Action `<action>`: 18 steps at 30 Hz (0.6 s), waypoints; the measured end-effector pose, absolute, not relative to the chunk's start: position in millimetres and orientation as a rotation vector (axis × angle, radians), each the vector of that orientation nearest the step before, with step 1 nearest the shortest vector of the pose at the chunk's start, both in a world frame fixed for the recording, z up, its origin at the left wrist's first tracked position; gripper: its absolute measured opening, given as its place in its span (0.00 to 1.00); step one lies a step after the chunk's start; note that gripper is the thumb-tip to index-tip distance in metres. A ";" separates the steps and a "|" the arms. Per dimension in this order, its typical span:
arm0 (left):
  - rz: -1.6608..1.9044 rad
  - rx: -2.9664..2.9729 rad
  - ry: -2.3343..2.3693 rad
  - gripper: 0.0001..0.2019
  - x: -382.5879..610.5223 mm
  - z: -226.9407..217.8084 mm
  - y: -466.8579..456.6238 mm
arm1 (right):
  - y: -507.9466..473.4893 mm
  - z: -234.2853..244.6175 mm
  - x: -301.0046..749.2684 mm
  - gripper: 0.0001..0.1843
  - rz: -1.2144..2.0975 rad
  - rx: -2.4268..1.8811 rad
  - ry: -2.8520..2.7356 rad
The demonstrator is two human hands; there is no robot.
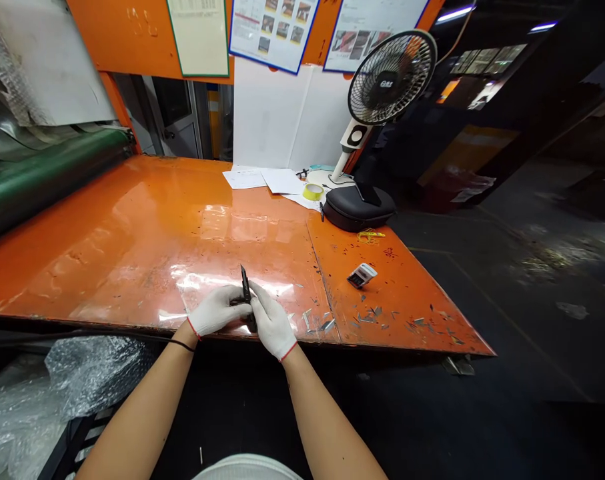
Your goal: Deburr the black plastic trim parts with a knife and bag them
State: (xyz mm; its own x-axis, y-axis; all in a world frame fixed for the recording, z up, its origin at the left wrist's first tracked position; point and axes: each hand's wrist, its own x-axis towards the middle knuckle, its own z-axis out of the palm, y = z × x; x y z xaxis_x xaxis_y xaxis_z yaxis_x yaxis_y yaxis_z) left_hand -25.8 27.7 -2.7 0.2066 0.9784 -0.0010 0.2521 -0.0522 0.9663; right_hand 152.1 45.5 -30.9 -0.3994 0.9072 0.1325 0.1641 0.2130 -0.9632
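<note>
Left grip (pixel 217 312) and right grip (pixel 273 325), both gloved, clamp 1 slim black tool (pixel 245 288) at the orange bench (pixel 132 233) edge.

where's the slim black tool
Head view, lower centre: the slim black tool is held between the white-gloved left hand and right hand, at the near edge of the orange table.

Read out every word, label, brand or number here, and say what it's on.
Nothing here reads clearly.
White logo on the hub of the black-grilled white desk fan: blurred.
Print on the blue-bordered wall posters: too small.
Print on the green-bordered wall sheet: too small.
Print on the white paper sheets: too small.
Label on the small black-and-white packet: blurred.
No lettering shows on the thin black tool gripped by the left hand and right hand.
</note>
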 end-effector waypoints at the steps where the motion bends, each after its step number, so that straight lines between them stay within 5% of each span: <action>1: 0.982 1.447 1.205 0.15 -27.7 -2.7 26.9 | 45.0 -29.4 152.4 0.24 1.243 -0.996 -1.738; 9: 1.148 1.195 1.166 0.23 -37.7 -0.6 22.1 | 41.3 -27.7 151.6 0.15 1.416 -1.097 -1.440; 18: 1.017 1.594 1.400 0.21 -37.2 -4.5 23.1 | 56.8 -34.9 165.0 0.19 1.442 -1.004 -0.976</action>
